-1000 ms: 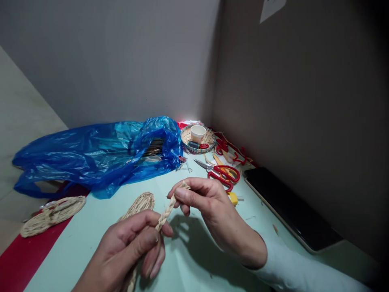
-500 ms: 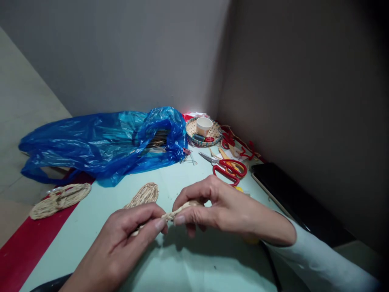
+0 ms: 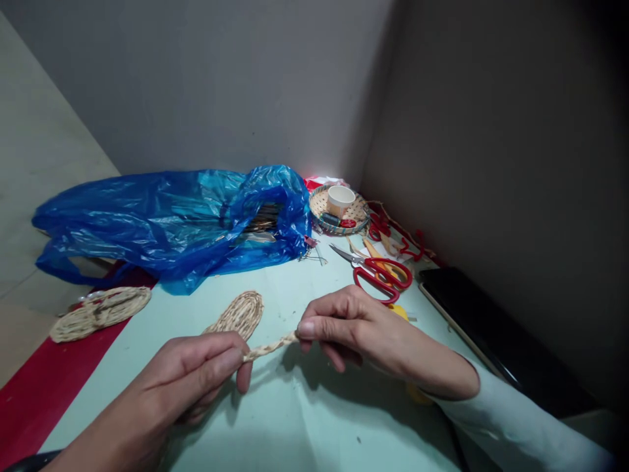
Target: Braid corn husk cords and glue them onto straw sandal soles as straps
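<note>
A short length of pale braided straw cord (image 3: 270, 347) stretches between my two hands above the table. My left hand (image 3: 196, 377) pinches its left end between thumb and fingers. At the other end, my right hand (image 3: 344, 324) is closed on the cord with thumb and forefinger. Just behind my left hand lies a woven straw sole (image 3: 240, 313), an oval of coiled cord, its near end covered by that hand. Another straw sole shape (image 3: 101, 314) lies at the far left, on the red strip.
Behind are a blue plastic bag (image 3: 142, 210) with dark thin sticks in its mouth and a round woven tray (image 3: 319, 196) holding a white cup (image 3: 341, 200). Red-handled scissors (image 3: 378, 272) lie beyond my right hand. A black flat device (image 3: 491, 334) lies along the right wall.
My hands have drawn apart, the left moving left and the right moving slightly right, so more of the braided cord shows between them. The view has shifted a little.
</note>
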Motion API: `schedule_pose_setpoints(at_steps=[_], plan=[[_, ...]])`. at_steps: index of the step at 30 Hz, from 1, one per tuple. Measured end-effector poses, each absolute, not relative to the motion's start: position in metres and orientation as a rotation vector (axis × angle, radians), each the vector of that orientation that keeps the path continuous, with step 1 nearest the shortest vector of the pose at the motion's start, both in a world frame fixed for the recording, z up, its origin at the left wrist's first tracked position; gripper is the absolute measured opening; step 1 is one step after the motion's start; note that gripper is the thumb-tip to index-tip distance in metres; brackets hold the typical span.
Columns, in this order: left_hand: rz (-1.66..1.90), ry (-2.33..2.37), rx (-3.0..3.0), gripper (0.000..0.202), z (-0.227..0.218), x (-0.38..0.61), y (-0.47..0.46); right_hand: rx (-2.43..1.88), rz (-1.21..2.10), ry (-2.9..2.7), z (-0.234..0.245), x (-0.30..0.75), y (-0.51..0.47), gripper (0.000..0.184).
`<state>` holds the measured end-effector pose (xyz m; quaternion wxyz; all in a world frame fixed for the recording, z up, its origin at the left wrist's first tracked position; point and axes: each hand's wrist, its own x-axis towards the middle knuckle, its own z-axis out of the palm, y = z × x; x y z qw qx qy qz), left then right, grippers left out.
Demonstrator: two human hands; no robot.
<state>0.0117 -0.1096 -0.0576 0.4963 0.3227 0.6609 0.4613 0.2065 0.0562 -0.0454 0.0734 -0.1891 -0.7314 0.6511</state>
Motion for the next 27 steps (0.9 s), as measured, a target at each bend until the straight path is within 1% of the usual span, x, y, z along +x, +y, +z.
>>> schedule_pose_setpoints(at_steps=[6, 8, 12, 16, 19, 22, 27], plan=[[1.078, 1.403, 0.723, 0.036, -0.054, 0.014, -0.107, -0.557, 2.132, -2.135, -0.035, 0.207, 0.058, 0.032], [1.049, 1.415, 0.758, 0.038, -0.053, 0.014, -0.105, -0.548, 2.098, -2.201, -0.031, 0.210, 0.059, 0.031], [0.950, 1.518, 0.950, 0.041, -0.050, 0.017, -0.108, -0.497, 1.715, -2.503, -0.023, 0.215, 0.056, 0.028], [0.959, 1.612, 0.999, 0.041, -0.049, 0.021, -0.109, -0.315, 1.281, -2.674, -0.022, 0.219, 0.045, 0.022], [0.909, 1.549, 0.988, 0.042, -0.048, 0.022, -0.104, -0.250, 1.097, -2.703, -0.023, 0.219, 0.040, 0.020], [0.886, 1.450, 0.922, 0.044, -0.042, 0.022, -0.101, -0.281, 1.193, -2.726, -0.023, 0.218, 0.043, 0.021], [0.926, 1.449, 0.787, 0.040, -0.031, 0.021, -0.103, -0.304, 1.588, -2.670, -0.020, 0.217, 0.053, 0.029]])
